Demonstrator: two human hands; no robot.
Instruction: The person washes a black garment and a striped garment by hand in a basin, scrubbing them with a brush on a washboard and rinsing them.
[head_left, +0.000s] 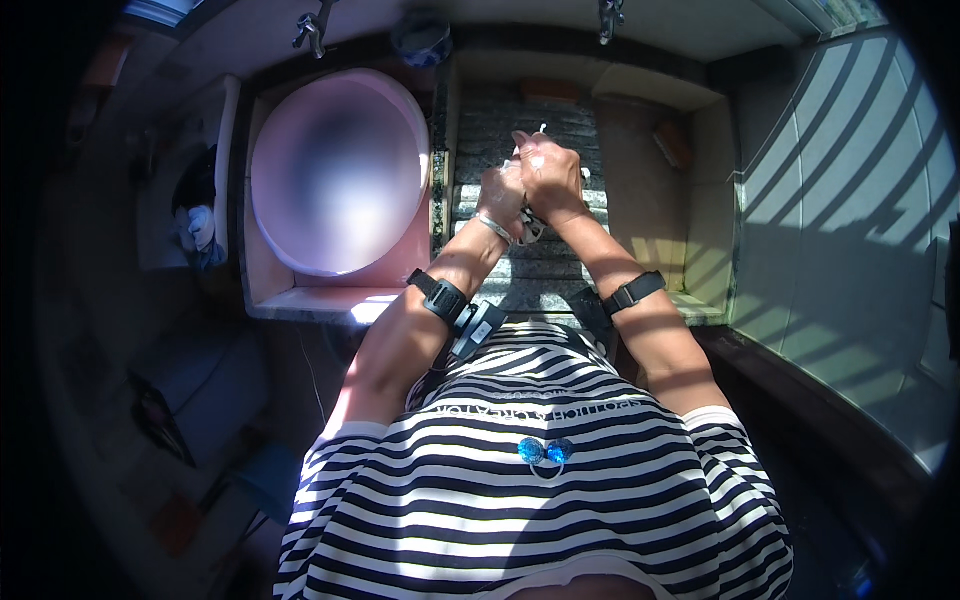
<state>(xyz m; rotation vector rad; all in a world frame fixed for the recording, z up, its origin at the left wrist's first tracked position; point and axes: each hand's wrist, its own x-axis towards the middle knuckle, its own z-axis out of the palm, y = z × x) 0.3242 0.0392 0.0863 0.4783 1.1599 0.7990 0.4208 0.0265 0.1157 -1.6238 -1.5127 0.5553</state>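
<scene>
My left hand (501, 189) and my right hand (553, 176) are pressed together above the ribbed stone washboard (525, 281) of a laundry sink. Both are closed around a small wet-looking black-and-white cloth (532, 227). Part of it hangs out below my hands, and a white tip pokes out beyond the fingers. The rest of the cloth is hidden, so its exact kind cannot be told. White patches like suds show on the backs of both hands. A bracelet circles my left wrist, and a black strap is on each forearm.
A large pale pink basin (341, 172) fills the left sink bay. Two metal taps (309, 34) stick out at the back, near a blue-and-white container (421, 37). Orange-brown blocks (551, 91) lie behind and right of the washboard. A tiled surface (847, 187) borders the right side.
</scene>
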